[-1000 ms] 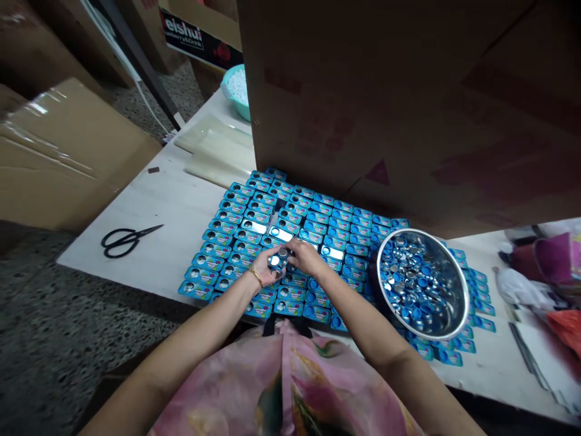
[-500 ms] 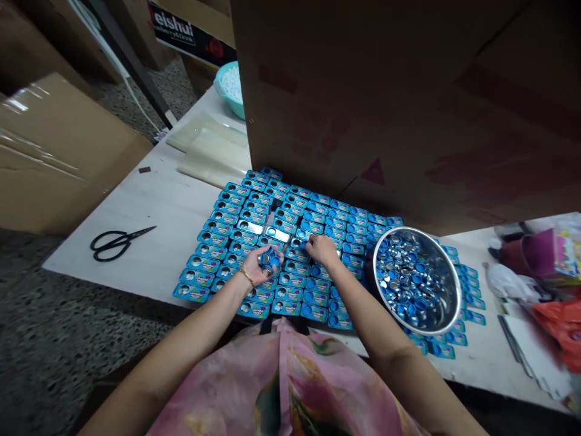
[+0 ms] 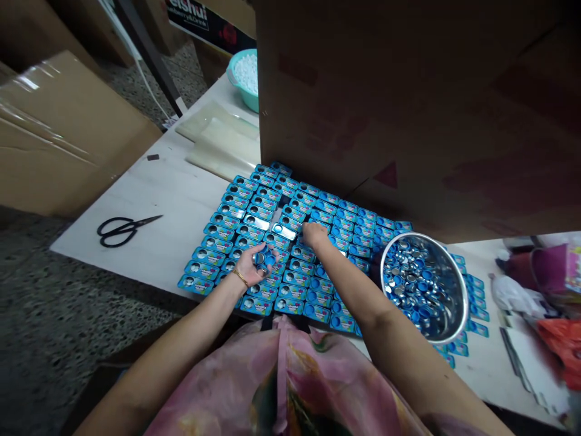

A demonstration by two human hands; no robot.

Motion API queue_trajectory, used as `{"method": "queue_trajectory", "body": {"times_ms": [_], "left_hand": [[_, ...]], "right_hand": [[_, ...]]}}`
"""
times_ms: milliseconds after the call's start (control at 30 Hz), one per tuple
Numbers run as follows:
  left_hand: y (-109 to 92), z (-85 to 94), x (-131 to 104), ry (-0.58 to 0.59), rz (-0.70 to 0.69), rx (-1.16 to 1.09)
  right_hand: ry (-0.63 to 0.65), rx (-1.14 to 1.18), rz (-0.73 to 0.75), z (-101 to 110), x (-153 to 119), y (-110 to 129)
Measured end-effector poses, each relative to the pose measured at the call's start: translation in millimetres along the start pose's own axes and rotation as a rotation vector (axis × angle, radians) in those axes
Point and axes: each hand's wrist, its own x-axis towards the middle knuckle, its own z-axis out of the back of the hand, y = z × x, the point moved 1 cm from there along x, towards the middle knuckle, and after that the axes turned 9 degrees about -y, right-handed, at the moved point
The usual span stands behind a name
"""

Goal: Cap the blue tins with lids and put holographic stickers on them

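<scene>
Rows of small blue rectangular tins (image 3: 256, 305) with printed labels lie close together on the table. Some have a dark or silvery round spot at one end, others a blue round one. My left hand (image 3: 250, 266), palm up and fingers curled, cradles several blue-and-silver round caps (image 3: 269, 259) low over the rows. Farther off and to the right, my right hand (image 3: 315, 234) is down on the tins with fingertips pinched; whatever is between them is hidden. Right of that forearm stands a round metal bowl (image 3: 463, 297) full of loose blue and silver caps (image 3: 415, 275).
Black scissors (image 3: 129, 230) and clear plastic sheets (image 3: 227, 142) lie on the white table (image 3: 181, 200). A big cardboard box (image 3: 363, 91) walls off the back. Behind the sheets is a turquoise basin (image 3: 245, 94) of white pieces. A red bag (image 3: 563, 345) sits far right.
The view has shifted a little. Against the tins, my right hand has moved left and away from me, and my left hand slightly left, still holding the caps.
</scene>
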Motion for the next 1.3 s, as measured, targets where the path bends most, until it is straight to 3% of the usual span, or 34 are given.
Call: {"method": "queue_trajectory", "body": {"times_ms": [133,333,533,633,700,767,867,1000,1067,1167,1300], "left_hand": [[0.9,-6.3,-0.2,0.002,0.001,-0.008],[6.0,-7.8,-5.6,-0.009,0.016,-0.035],[9.7,-11.7,-10.8,-0.037,0.008,-0.018],[10.8,-16.9,-12.5,-0.018,0.01,-0.038],[12.4,-18.1,-11.5,-0.015,0.013,-0.064],[14.3,-17.2,-8.1,-0.041,-0.018,-0.092],[17.3,-15.2,-0.5,-0.063,-0.063,-0.102],[19.0,-15.8,6.9,-0.013,-0.072,-0.108],[18.7,-17.0,8.1,0.002,-0.095,-0.126],[18.3,-18.7,8.1,-0.02,-0.129,-0.146],[17.9,-18.5,5.6,-0.054,-0.102,-0.178]], "right_hand": [[0.009,0.029,-0.012,-4.6,0.6,-1.2],[-0.081,0.212,-0.063,-14.2,-21.8,-14.8],[-0.129,0.168,-0.109,-14.1,-16.3,-14.8],[-0.183,0.238,-0.09,-12.4,-29.3,-16.3],[-0.295,0.355,0.032,-9.1,-49.0,-12.4],[-0.416,0.477,0.26,-4.4,-74.4,-1.4],[-0.469,0.479,0.582,0.4,-109.9,23.1],[-0.486,0.32,0.645,-3.4,-127.2,45.0],[-0.492,0.4,0.664,-9.7,-125.5,47.1],[-0.484,0.791,0.569,-22.0,-119.0,42.1],[-0.378,1.472,0.104,-36.5,-110.1,21.5]]}}
